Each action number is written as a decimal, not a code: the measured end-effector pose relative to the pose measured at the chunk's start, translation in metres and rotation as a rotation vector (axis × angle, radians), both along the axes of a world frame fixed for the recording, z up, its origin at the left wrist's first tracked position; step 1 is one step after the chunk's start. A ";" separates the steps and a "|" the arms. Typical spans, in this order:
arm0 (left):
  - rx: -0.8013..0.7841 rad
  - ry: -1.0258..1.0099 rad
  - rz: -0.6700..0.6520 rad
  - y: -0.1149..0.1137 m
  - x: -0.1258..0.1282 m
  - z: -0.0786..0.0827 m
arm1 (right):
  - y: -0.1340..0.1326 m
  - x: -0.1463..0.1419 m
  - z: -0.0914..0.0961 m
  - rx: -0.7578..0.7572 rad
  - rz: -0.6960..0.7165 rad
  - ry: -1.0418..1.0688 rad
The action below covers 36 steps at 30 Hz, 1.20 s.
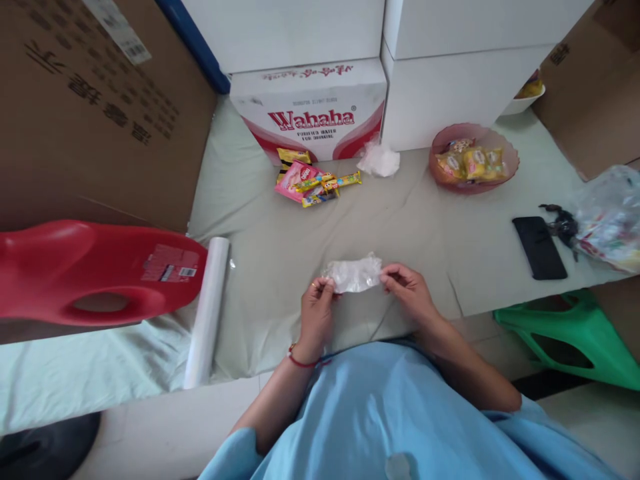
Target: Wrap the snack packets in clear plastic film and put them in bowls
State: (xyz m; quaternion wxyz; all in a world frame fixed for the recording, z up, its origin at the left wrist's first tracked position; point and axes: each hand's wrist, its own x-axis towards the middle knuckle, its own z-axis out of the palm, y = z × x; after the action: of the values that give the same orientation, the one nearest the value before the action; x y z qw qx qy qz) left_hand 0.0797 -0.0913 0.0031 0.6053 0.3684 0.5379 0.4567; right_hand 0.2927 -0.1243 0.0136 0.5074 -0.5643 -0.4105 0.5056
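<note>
Plastic wrapping (354, 275), clear and crinkled, is held out over the near part of the desk (400, 220); whether the cloth is touched by it cannot be told. Its left end is pinched by the grip of the left hand (316, 312), thumb and finger clamped together on it, and its right end is pinched likewise by the right hand (411, 292). A red bracelet (301, 361) is worn on the left wrist. Farther back, small packaged snacks (313, 181) are heaped before a white box (310, 117) printed "Wahaha", with crumpled whitish plastic (381, 160) set just beside them. To the right, yellow packets (474, 162) are held in a pink bowl (509, 160), and a black phone (540, 248) is laid near a filled plastic bag (613, 213). At the left, a white roll (207, 313) is placed beside a red jug (115, 253).
</note>
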 end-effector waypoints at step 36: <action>-0.053 0.091 -0.063 0.002 -0.003 -0.001 | 0.001 -0.026 -0.003 -0.136 0.056 0.150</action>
State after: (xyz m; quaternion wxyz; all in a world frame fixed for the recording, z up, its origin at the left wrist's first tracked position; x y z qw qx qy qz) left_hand 0.0763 -0.0897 0.0021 0.6039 0.3891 0.5650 0.4059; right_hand 0.2668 -0.1232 0.0102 0.4828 -0.5463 -0.3516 0.5872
